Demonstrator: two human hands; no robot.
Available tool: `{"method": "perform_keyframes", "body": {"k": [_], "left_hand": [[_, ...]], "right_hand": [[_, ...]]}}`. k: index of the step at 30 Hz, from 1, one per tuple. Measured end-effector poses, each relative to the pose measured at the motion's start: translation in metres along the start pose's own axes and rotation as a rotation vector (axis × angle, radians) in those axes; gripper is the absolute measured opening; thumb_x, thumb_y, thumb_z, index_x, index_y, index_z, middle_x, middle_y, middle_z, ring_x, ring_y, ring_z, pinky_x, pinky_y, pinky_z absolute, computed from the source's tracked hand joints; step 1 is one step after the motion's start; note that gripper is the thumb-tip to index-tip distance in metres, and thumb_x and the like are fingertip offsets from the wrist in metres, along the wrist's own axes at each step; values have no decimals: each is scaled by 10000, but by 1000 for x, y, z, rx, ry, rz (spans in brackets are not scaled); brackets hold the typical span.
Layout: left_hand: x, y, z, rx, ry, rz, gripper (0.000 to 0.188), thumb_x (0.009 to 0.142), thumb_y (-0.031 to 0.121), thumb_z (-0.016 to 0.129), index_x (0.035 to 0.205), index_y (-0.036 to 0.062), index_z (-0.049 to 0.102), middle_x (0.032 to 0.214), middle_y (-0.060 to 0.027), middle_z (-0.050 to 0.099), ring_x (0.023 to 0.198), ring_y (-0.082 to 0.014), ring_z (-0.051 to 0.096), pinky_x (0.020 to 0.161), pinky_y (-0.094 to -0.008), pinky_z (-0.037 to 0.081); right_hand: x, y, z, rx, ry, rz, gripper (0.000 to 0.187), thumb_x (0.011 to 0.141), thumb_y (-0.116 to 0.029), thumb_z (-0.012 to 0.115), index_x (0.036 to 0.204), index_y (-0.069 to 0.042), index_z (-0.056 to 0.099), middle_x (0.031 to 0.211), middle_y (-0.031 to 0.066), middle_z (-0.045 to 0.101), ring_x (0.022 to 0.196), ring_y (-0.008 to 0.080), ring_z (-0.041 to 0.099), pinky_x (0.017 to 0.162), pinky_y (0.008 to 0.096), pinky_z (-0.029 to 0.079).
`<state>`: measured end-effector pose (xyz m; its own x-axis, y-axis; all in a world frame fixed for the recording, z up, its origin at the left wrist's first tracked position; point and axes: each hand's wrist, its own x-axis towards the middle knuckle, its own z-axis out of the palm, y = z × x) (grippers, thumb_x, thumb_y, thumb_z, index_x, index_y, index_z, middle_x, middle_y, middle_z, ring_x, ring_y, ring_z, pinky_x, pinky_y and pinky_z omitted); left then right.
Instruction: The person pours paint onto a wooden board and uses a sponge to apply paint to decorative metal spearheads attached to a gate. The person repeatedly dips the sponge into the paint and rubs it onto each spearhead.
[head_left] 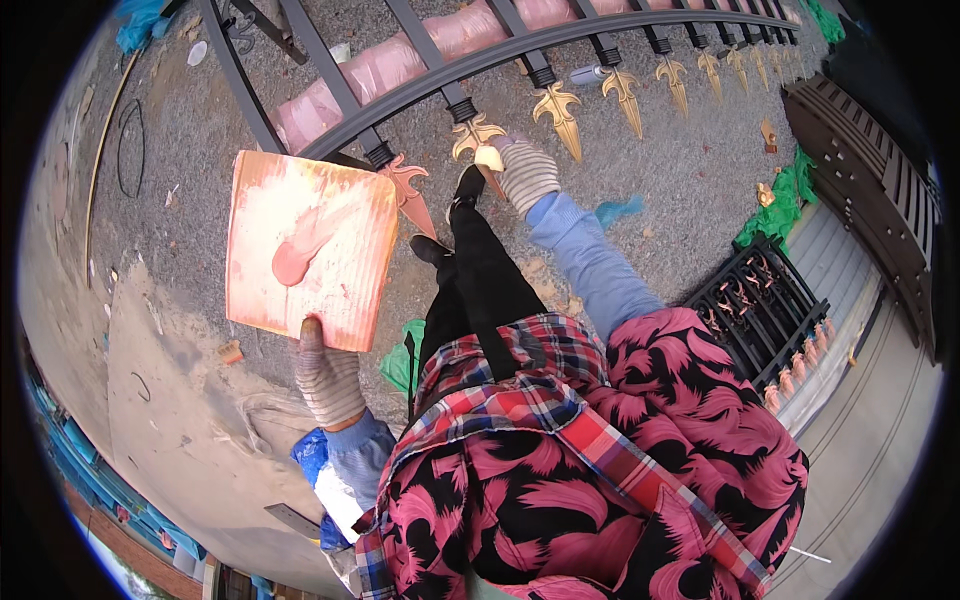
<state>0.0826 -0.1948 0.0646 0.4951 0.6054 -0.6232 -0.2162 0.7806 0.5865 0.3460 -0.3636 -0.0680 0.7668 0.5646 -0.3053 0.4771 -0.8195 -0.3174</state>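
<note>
Head view: my left hand point(328, 385) grips a smeared board point(345, 235), left; my right hand point(528, 178) pinches a pale pad point(488, 158) by a gold fence tip point(472, 136) — dabbing, I judge; next calls for light pressure.

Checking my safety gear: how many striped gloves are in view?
2: one on the left hand, which holds a paint-smeared board; one on the right hand, beside a spear-shaped finial.

L head cam: fisheye, facing down, hands point(328, 380) near.
</note>
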Motion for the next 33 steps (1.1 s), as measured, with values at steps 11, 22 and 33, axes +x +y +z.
{"method": "perform_keyframes", "body": {"k": [11,22,33], "left_hand": [[-5,0,5,33,54,31,620,766,146,610,1285,34,291,1255,-96,400,1153,-233,392,987,-392,301],[-8,2,7,28,81,32,581,773,154,605,1266,31,325,1233,-98,427,1133,-237,415,974,-393,318],[-10,3,2,53,111,77,636,758,174,626,1283,34,297,1254,-96,405,1148,-234,402,983,-389,306]], "right_hand": [[18,-20,-7,-83,33,-204,283,676,-111,618,953,-94,560,921,128,562,860,309,550,732,381,453],[27,-13,0,-34,119,-144,221,682,-157,628,885,-90,574,900,126,562,855,299,552,726,374,448],[31,-10,5,48,178,89,317,672,-222,669,938,-75,579,913,138,577,829,312,557,704,392,451]]}}
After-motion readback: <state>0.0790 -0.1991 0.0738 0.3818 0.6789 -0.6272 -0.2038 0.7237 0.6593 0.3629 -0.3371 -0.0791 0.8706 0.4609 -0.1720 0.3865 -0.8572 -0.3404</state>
